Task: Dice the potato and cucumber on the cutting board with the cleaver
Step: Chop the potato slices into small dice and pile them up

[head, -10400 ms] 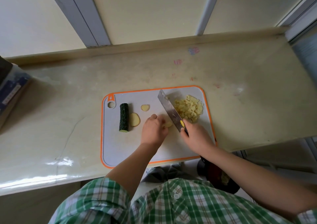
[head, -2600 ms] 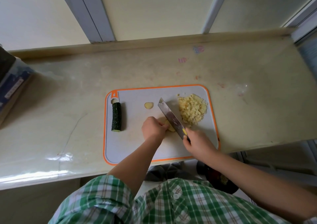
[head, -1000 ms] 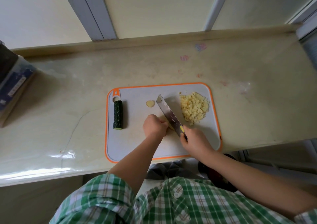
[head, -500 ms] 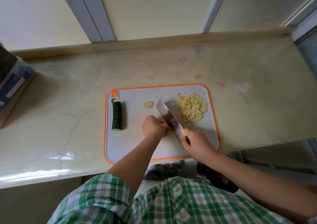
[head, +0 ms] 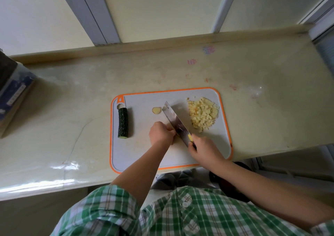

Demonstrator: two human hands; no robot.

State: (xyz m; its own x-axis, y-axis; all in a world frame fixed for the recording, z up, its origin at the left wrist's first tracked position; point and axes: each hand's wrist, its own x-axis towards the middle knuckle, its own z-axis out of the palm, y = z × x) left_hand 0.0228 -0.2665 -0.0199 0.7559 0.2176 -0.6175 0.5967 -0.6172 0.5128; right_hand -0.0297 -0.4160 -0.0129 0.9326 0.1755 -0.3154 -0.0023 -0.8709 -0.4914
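Fingers of right hand (head: 202,149) wrap the cleaver (head: 175,121); left hand (head: 160,133), fingers curled, hides its hold, between cucumber (head: 122,122) and diced potato (head: 202,113).

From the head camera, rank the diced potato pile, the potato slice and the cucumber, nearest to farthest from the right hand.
1. diced potato pile, just beyond the right hand.
2. potato slice, left of the cleaver.
3. cucumber, far left.
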